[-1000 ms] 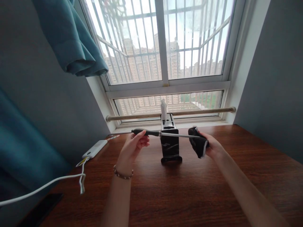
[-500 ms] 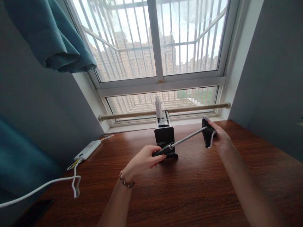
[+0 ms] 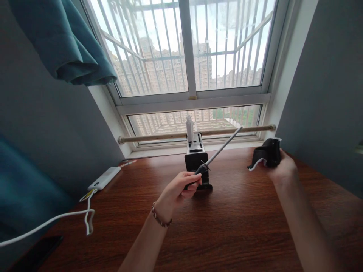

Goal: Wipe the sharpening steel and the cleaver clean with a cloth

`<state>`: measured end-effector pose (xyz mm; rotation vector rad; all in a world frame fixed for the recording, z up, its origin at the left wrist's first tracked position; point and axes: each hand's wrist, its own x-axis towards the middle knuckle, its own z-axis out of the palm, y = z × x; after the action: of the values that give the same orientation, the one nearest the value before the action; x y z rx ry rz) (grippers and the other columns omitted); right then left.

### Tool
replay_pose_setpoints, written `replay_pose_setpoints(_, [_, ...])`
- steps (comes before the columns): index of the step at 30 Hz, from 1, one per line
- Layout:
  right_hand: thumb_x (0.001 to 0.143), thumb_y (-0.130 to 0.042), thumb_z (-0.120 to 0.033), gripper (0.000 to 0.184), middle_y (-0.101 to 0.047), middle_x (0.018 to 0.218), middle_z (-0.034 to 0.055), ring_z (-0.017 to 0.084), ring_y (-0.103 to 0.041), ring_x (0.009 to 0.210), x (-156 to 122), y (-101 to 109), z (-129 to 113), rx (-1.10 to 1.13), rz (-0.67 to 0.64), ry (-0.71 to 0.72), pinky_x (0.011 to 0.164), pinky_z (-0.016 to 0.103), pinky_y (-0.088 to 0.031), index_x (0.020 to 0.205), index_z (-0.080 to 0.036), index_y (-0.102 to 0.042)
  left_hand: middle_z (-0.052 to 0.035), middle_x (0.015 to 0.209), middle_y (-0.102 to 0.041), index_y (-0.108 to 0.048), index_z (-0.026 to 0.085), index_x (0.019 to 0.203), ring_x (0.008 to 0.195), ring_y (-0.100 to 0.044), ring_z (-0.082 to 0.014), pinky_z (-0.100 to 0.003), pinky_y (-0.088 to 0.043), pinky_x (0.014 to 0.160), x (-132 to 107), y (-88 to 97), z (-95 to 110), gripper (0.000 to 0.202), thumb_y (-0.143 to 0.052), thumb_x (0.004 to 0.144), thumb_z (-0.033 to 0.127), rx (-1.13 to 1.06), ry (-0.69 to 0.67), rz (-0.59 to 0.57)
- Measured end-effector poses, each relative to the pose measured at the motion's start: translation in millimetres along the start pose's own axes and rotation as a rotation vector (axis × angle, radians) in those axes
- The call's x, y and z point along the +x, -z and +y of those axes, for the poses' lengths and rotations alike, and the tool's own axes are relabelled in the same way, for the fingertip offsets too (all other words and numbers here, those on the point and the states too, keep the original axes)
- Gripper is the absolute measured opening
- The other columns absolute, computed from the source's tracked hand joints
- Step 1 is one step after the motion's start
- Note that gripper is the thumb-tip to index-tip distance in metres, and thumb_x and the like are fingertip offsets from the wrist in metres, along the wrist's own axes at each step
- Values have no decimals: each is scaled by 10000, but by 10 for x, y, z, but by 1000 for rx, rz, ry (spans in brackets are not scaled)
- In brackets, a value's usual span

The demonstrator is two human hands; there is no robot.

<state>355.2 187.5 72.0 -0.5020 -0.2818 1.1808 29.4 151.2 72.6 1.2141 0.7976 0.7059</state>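
Observation:
My left hand (image 3: pixel 179 189), a bracelet at its wrist, is closed round the black handle of a thin grey metal rod (image 3: pixel 224 147). The rod slants up to the right and its far end is bare. Off to the right, my right hand (image 3: pixel 283 167) grips a crumpled black cloth (image 3: pixel 266 154) with a white edge, clear of the rod tip. Part of that hand's fingers is hidden behind the cloth. Just behind my left hand stands a black holder (image 3: pixel 195 160) with a white tissue (image 3: pixel 190 129) sticking up from its box.
The wooden table (image 3: pixel 227 226) reaches to the window sill, where a horizontal pole (image 3: pixel 238 129) crosses. At left lie a white power bank (image 3: pixel 104 178), a white cable (image 3: pixel 48 225) and a dark flat object (image 3: pixel 36 251). A blue curtain (image 3: pixel 76 49) hangs at upper left.
The black cloth has come off the rod's end, and my right hand has moved right with it. The rod now tilts more steeply upward in my left hand.

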Motion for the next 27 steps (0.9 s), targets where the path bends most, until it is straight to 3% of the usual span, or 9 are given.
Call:
replay_pose_setpoints(3, [945, -209, -218, 440, -584, 714, 59, 213, -578, 638, -281, -166, 321, 37, 54, -156, 541, 324, -515, 722, -175, -586, 72, 501, -209, -489, 83, 733, 373, -133, 10, -137, -62, 355, 60, -147, -86, 235, -536, 772, 310, -264, 83, -96])
replay_pose_setpoints(5, [936, -272, -194, 387, -591, 756, 83, 224, -578, 693, -456, -229, 640, -31, 1, -241, 606, 336, -521, 727, -143, -594, 73, 510, -183, -486, 84, 748, 374, -123, 11, -126, -66, 349, 90, -218, -143, 219, -528, 778, 296, -355, 127, -129])
replay_pose_setpoints(6, [915, -331, -180, 335, -586, 747, 90, 218, -575, 688, -530, -237, 801, -97, -94, -326, 609, 306, -517, 722, -124, -599, 73, 510, -176, -486, 84, 756, 373, -121, 10, -123, -67, 347, 104, -244, -170, 219, -524, 781, 298, -379, 150, -138])
replay_pose_setpoints(8, [855, -532, -269, 219, -578, 740, 102, 213, -561, 642, -641, -216, 1069, -203, -427, -439, 556, 254, -506, 768, -88, -617, 76, 499, -174, -483, 86, 763, 366, -113, 7, -125, -66, 340, 130, -280, -217, 239, -510, 788, 322, -402, 195, -147])
replay_pose_setpoints(11, [707, -750, -300, 297, -579, 753, 99, 207, -544, 582, -719, -155, 1247, -223, -563, -460, 519, 264, -502, 853, -75, -623, 79, 475, -192, -471, 92, 749, 351, -111, 0, -138, -62, 335, 156, -310, -261, 304, -465, 804, 391, -403, 229, -134])
replay_pose_setpoints(15, [659, -811, -252, 336, -590, 784, 91, 206, -563, 630, -705, -109, 1206, -256, -595, -407, 538, 245, -505, 881, -83, -624, 69, 471, -241, -464, 106, 732, 355, -131, -14, -170, -56, 352, 143, -326, -256, 380, -432, 798, 478, -192, 152, -93])
replay_pose_setpoints(22, [586, -855, -205, 371, -594, 794, 126, 246, -587, 698, -516, -97, 1024, -360, -511, -366, 590, 224, -514, 837, -36, -639, -16, 576, -464, -529, 130, 667, 505, -352, -84, -212, -209, 472, 88, -356, -264, 377, -426, 795, 470, 843, -278, 293])
replay_pose_setpoints(24, [618, -825, -154, 304, -593, 800, 140, 248, -590, 685, -420, -97, 906, -381, -439, -345, 580, 231, -524, 819, -29, -634, -20, 602, -482, -551, 142, 708, 519, -354, -91, -219, -202, 485, 78, -378, -282, 379, -396, 809, 472, 985, -311, 348])
replay_pose_setpoints(27, [768, -655, -54, 45, -598, 790, 139, 228, -594, 636, -278, -90, 687, -416, -282, -285, 537, 240, -536, 794, -50, -619, -9, 586, -468, -545, 145, 717, 513, -351, -90, -220, -199, 484, 59, -398, -275, 399, -362, 822, 484, 1006, -293, 307])
